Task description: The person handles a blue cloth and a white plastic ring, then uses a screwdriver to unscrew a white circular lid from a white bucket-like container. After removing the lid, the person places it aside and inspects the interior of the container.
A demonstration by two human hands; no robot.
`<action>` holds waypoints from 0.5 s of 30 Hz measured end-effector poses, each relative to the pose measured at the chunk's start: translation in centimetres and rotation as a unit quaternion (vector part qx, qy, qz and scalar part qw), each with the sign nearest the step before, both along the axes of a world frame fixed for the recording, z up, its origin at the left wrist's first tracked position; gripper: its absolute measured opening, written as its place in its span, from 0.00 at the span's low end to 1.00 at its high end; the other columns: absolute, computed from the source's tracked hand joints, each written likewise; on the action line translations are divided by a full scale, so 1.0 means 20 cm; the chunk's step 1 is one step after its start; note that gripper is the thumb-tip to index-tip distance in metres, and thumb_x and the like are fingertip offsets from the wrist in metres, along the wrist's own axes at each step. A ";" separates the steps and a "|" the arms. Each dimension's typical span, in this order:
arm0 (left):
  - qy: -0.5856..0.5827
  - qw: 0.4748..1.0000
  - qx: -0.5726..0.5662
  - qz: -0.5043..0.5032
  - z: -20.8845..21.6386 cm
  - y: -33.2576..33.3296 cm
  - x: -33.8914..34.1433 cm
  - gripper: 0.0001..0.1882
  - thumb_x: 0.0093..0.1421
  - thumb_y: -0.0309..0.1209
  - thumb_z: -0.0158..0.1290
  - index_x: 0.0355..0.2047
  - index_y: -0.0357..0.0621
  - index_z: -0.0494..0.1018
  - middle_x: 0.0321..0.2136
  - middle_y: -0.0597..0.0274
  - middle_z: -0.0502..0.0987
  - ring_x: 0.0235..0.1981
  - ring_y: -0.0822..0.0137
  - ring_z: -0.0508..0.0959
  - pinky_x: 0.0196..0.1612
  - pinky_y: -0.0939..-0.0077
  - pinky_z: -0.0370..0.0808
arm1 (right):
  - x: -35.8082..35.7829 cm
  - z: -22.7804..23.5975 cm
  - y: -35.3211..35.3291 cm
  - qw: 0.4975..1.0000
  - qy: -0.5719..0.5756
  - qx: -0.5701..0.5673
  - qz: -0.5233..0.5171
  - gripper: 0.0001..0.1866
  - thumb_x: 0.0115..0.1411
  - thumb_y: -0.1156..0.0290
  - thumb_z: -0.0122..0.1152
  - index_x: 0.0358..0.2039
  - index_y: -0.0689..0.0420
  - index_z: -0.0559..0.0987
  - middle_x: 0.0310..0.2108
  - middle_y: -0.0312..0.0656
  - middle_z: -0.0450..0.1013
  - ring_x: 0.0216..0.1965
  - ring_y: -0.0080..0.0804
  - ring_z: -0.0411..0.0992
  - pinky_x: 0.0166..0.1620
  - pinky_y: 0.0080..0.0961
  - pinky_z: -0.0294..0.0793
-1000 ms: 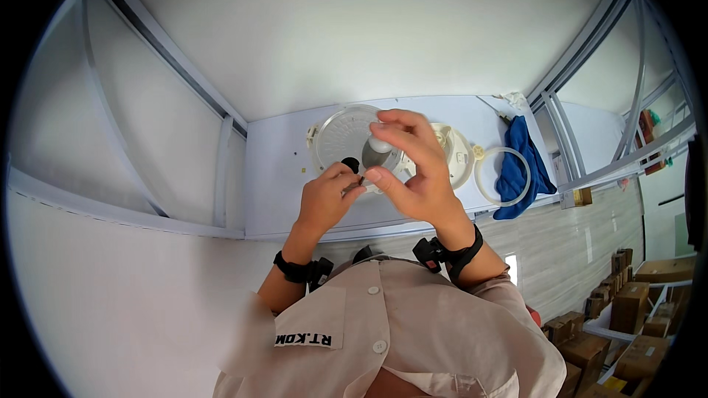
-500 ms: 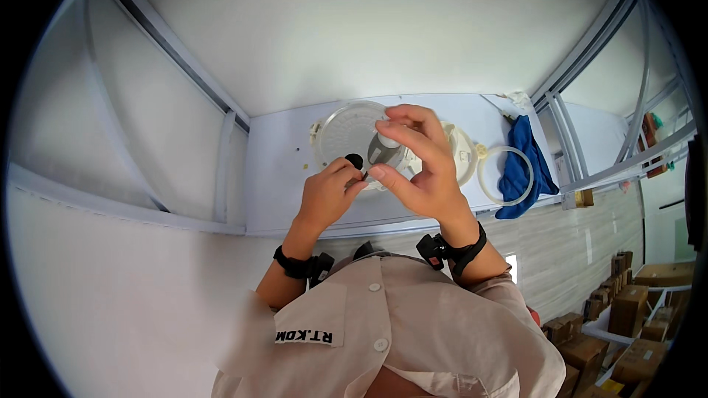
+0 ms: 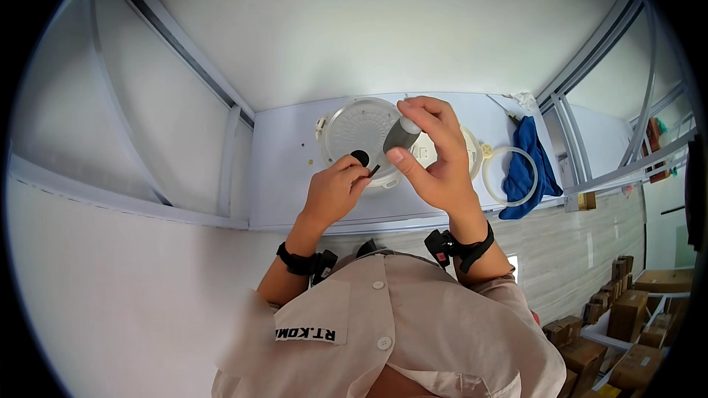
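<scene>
The right hand (image 3: 435, 169) holds a grey screwdriver (image 3: 399, 136) above the desk (image 3: 284, 177), its fingers (image 3: 424, 107) wrapped closed around the handle. The tool's long axis runs on a slant, from the fat handle at the upper right down to a thin dark tip at the lower left. That tip points at the left hand (image 3: 335, 191), which sits just beside it, lower and to the left. The left hand's fingers are pinched narrow on a small black round part (image 3: 360, 156), held up right at the tool's tip; whether the two touch is hard to tell. Under both hands lies a round white lid (image 3: 354, 125), flat on the desk. Off to the right rest a white ring (image 3: 511, 175) and a blue cloth (image 3: 525, 166), well apart from the hands.
</scene>
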State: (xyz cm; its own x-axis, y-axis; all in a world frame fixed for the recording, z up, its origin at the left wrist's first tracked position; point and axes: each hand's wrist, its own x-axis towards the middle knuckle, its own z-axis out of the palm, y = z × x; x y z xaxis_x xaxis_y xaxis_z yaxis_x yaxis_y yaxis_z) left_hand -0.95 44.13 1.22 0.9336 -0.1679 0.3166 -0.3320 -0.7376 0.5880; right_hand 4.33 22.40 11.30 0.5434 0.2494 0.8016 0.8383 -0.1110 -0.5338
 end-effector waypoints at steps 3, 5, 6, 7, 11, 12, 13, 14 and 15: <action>0.001 1.000 -0.002 -0.001 0.00 0.00 0.00 0.06 0.63 0.33 0.64 0.38 0.47 0.84 0.39 0.68 0.81 0.31 0.60 0.83 0.34 0.66 0.79 | 0.00 -0.06 -0.04 0.999 0.041 -0.034 0.004 0.32 0.60 0.77 0.72 0.65 0.63 0.74 0.52 0.49 0.78 0.55 0.43 0.76 0.59 0.35 0.75; -0.001 1.000 -0.001 -0.002 0.00 0.00 0.01 0.06 0.63 0.33 0.65 0.37 0.47 0.83 0.39 0.68 0.81 0.31 0.60 0.83 0.34 0.67 0.79 | -0.01 -0.07 -0.01 0.996 0.080 0.022 0.025 0.32 0.59 0.77 0.73 0.65 0.62 0.76 0.50 0.48 0.78 0.51 0.41 0.76 0.57 0.34 0.76; -0.001 1.000 0.000 -0.002 0.00 0.00 0.01 0.06 0.63 0.34 0.65 0.37 0.46 0.82 0.39 0.68 0.81 0.31 0.60 0.84 0.34 0.67 0.79 | -0.02 -0.07 0.01 0.992 0.101 0.067 0.040 0.32 0.58 0.77 0.74 0.64 0.62 0.77 0.48 0.48 0.78 0.48 0.39 0.76 0.54 0.32 0.76; 0.000 1.000 0.000 -0.002 -0.01 0.00 0.01 0.07 0.62 0.34 0.65 0.37 0.46 0.82 0.38 0.68 0.81 0.31 0.61 0.84 0.34 0.67 0.79 | -0.04 -0.06 0.02 0.988 0.115 0.088 0.058 0.32 0.58 0.77 0.74 0.64 0.62 0.77 0.48 0.48 0.78 0.47 0.39 0.76 0.54 0.32 0.76; 0.005 1.000 -0.011 0.001 -0.02 0.00 0.02 0.08 0.62 0.35 0.66 0.35 0.45 0.80 0.38 0.69 0.80 0.32 0.62 0.85 0.34 0.68 0.79 | -0.02 -0.03 0.01 0.994 0.063 0.046 0.077 0.31 0.58 0.77 0.74 0.63 0.62 0.77 0.49 0.49 0.78 0.49 0.40 0.77 0.55 0.33 0.76; 0.006 1.000 -0.015 0.003 -0.02 0.00 0.02 0.09 0.62 0.35 0.66 0.35 0.45 0.80 0.38 0.69 0.80 0.32 0.63 0.85 0.34 0.68 0.79 | -0.02 -0.03 0.00 0.997 0.042 0.016 0.067 0.31 0.58 0.77 0.73 0.63 0.62 0.77 0.51 0.50 0.78 0.51 0.41 0.77 0.57 0.34 0.76; 0.007 1.000 -0.019 0.004 -0.02 0.00 0.02 0.09 0.62 0.35 0.66 0.35 0.45 0.79 0.37 0.69 0.80 0.33 0.63 0.85 0.34 0.69 0.79 | -0.02 -0.02 -0.01 0.998 0.020 -0.013 0.058 0.31 0.58 0.78 0.73 0.64 0.63 0.76 0.52 0.51 0.77 0.53 0.43 0.77 0.58 0.35 0.75; 0.007 1.000 -0.023 0.007 -0.02 0.00 0.02 0.09 0.62 0.35 0.66 0.36 0.45 0.80 0.38 0.69 0.80 0.33 0.63 0.85 0.34 0.69 0.79 | -0.03 0.00 -0.01 0.998 0.018 -0.030 0.048 0.32 0.59 0.78 0.72 0.64 0.63 0.75 0.54 0.52 0.76 0.56 0.45 0.76 0.59 0.36 0.75; 0.007 1.000 -0.027 0.010 -0.01 -0.01 0.01 0.09 0.62 0.35 0.66 0.36 0.45 0.81 0.38 0.69 0.80 0.32 0.63 0.85 0.34 0.69 0.79 | -0.04 0.01 -0.01 0.998 0.016 -0.048 0.038 0.32 0.60 0.78 0.72 0.65 0.63 0.74 0.56 0.53 0.75 0.59 0.47 0.76 0.61 0.37 0.74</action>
